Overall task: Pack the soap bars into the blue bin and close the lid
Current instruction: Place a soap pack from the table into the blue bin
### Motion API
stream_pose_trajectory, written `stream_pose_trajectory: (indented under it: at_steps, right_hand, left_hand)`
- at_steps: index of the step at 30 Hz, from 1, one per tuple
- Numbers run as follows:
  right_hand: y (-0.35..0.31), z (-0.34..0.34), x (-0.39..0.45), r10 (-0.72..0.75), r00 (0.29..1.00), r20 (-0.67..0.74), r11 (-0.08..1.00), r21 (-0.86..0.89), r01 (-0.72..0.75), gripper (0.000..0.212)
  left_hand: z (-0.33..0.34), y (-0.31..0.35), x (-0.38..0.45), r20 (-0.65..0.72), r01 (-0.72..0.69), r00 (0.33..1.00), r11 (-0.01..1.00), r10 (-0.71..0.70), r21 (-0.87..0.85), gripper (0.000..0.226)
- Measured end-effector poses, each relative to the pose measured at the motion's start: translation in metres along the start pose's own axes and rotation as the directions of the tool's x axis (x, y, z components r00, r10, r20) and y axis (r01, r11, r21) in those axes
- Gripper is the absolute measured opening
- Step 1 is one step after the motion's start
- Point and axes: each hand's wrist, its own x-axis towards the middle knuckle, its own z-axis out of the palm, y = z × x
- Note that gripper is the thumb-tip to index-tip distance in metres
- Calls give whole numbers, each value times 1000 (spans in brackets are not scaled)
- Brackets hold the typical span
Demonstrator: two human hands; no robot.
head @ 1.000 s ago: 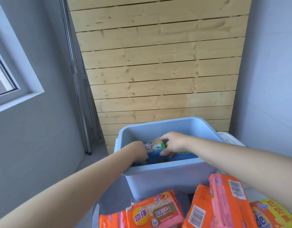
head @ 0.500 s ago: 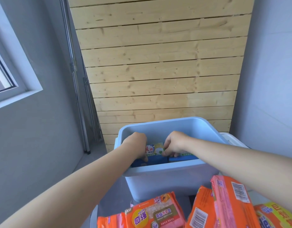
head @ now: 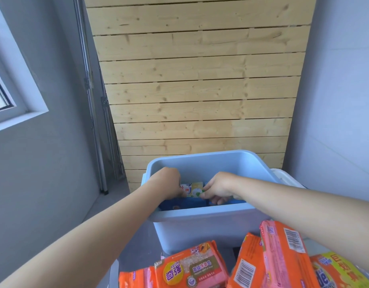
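Hands both reach into the open blue bin (head: pixel 210 229), which stands at the far side of the desk (head: pixel 138 246) against a wooden slat wall (head: pixel 200 90). Left hand (head: pixel 169 183) is curled over the left end of a small white-and-yellow soap bar (head: pixel 193 190) inside the bin; right hand (head: pixel 218 189) has its fingers (head: pixel 206 195) closed on the right end of the same bar, so both sets of fingers are clamped on it. Bar sits just above dark blue packs (head: pixel 192 203) already in the bin. White lid (head: pixel 283 177) lies off the bin, behind its right rim. Orange soap packs (head: pixel 192 269) lie at the near edge of the desk, one pink-orange pack (head: pixel 283 254) standing on edge, a yellow-orange pack (head: pixel 337 271) at the near right corner.
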Motion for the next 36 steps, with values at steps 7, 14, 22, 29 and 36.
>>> stream_pose_trajectory:
  at_steps: [7, 14, 22, 29, 36]
  right_hand:
    - [-11, 6, -14, 1, 998, -65, 987, -159, -12, 39]
    - [-16, -13, -77, -431, 800, -418, 901, -156, 404, 18]
    - [41, 31, -152, -538, 670, -512, 828, -169, 535, 13]
    - [90, 54, -169, -473, 722, -505, 877, -195, 438, 13]
    - [114, 56, -179, -376, 708, -598, 922, -319, 220, 34]
  left_hand:
    - [-2, -2, -19, -26, -31, 999, 993, 28, -117, 41]
    - [-29, 7, -87, -324, -176, 946, 851, 7, -495, 28]
    - [7, 24, -169, -560, -314, 827, 785, -50, -535, 20]
    - [45, 51, -182, -382, -263, 924, 671, -32, -693, 18]
    - [75, 82, -176, -200, -176, 979, 647, 37, -742, 19]
